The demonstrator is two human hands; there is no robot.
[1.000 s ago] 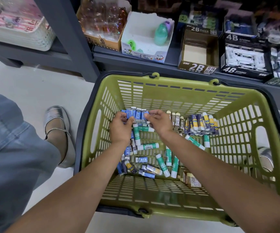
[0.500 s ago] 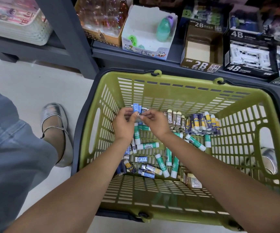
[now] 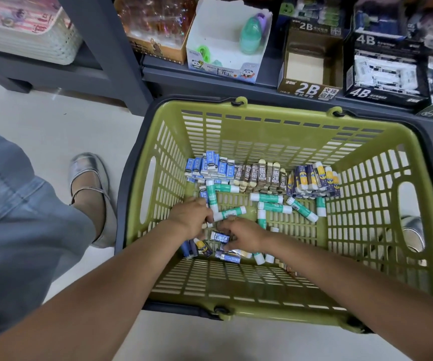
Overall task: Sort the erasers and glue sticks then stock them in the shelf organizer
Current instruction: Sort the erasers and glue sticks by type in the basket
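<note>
A green basket (image 3: 275,121) on the floor holds the stock. Along its far wall stand sorted rows: blue erasers (image 3: 211,166), brown 2B erasers (image 3: 262,175) and navy-yellow erasers (image 3: 314,179). Green-white glue sticks (image 3: 274,207) lie scattered across the middle. Loose erasers (image 3: 229,256) lie at the near left. My left hand (image 3: 190,217) reaches down among them, fingertips bent beside a glue stick (image 3: 229,213); its grasp is blurred. My right hand (image 3: 244,234) pinches a loose blue eraser (image 3: 219,237) between thumb and fingers.
A grey shelf (image 3: 210,79) runs behind the basket with an open 2B box (image 3: 310,71), a 4B box (image 3: 384,74) and a white sharpener box (image 3: 226,50). A white crate (image 3: 54,43) sits at upper left. A silver shoe (image 3: 90,173) stands left of the basket.
Both hands have left the blue eraser row at the far wall and come down toward me to the loose erasers. The row now stands untouched.
</note>
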